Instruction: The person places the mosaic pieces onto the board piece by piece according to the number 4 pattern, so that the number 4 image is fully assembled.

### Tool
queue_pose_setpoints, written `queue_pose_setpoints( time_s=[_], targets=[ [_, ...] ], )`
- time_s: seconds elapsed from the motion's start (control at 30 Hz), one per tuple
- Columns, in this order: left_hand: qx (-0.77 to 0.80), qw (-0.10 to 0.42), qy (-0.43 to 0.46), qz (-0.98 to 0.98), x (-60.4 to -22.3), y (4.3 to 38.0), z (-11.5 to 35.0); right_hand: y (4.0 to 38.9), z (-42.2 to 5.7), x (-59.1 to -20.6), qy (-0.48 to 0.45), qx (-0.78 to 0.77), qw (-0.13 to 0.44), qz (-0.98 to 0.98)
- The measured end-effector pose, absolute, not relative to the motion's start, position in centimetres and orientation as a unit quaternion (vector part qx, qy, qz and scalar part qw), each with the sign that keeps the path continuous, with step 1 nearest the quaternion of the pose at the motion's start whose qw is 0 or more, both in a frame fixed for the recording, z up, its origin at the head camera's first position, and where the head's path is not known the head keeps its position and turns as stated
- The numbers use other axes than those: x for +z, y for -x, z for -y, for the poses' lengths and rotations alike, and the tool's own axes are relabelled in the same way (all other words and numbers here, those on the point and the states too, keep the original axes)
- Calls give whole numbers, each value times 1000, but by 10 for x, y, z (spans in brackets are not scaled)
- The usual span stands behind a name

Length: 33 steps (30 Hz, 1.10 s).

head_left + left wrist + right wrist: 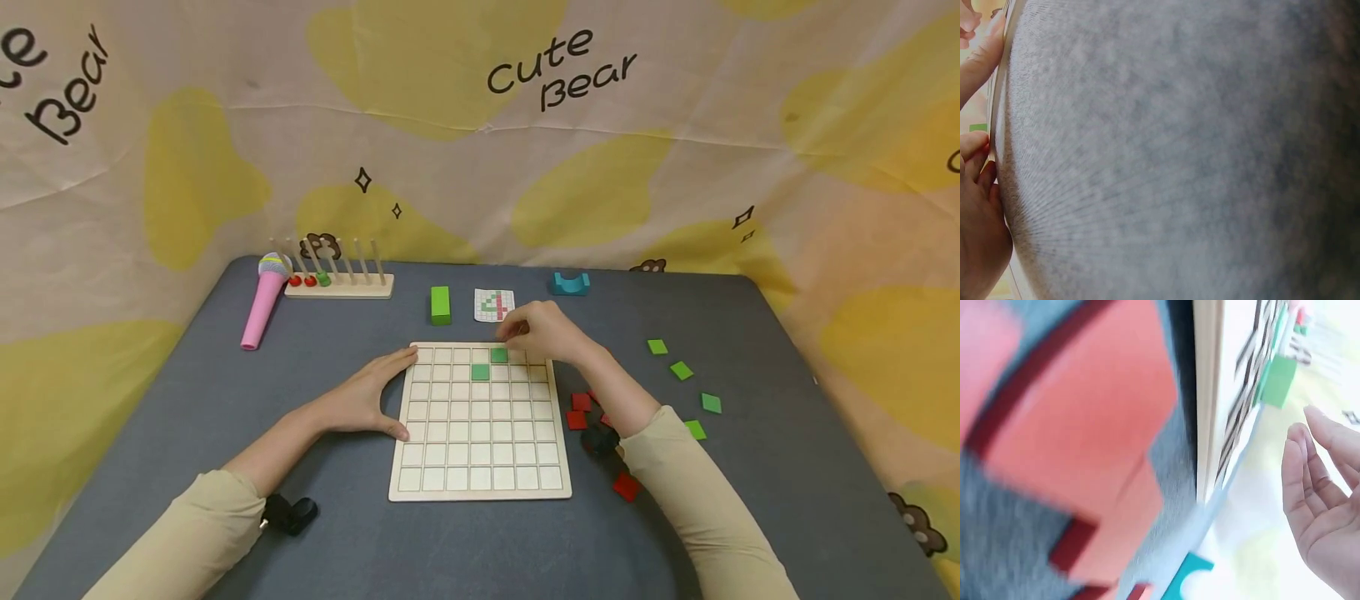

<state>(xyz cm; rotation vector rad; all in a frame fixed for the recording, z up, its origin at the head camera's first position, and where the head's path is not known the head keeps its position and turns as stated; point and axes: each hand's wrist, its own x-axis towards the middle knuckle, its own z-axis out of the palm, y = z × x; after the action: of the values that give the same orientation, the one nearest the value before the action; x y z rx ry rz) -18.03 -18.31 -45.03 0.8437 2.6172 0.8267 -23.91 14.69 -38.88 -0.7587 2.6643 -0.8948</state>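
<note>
A pale wooden grid board (480, 454) lies flat on the table. Two green square tiles sit in its cells, a top-row tile (498, 356) and a second-row tile (480, 372) one column to the left. My left hand (363, 394) rests along the board's left edge, thumb and fingers spread apart. Over the board's far edge hovers my right hand (542, 331), close to the top-row tile. In the right wrist view, the fingers of that hand (1329, 500) are loosely bent, and nothing shows between thumb and fingertips. Beyond it lies a pattern card (491, 305) with a coloured grid.
Red tiles (577, 420) lie right of the board, partly behind my right forearm. Several loose green tiles (682, 371) are farther right. Along the back stand a pink microphone (262, 308), a peg stand (345, 287), a green block (440, 306) and a teal arch block (571, 285).
</note>
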Motion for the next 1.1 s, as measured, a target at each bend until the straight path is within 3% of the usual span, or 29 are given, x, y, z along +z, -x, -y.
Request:
queue_pose_setpoints(
  time_s=[0.33, 1.1],
  targets=[
    [290, 135, -290, -902, -448, 179, 183, 246, -189, -379, 226, -352, 102, -903],
    [290, 136, -291, -902, -449, 179, 183, 249, -309, -384, 83, -295, 106, -946]
  ],
)
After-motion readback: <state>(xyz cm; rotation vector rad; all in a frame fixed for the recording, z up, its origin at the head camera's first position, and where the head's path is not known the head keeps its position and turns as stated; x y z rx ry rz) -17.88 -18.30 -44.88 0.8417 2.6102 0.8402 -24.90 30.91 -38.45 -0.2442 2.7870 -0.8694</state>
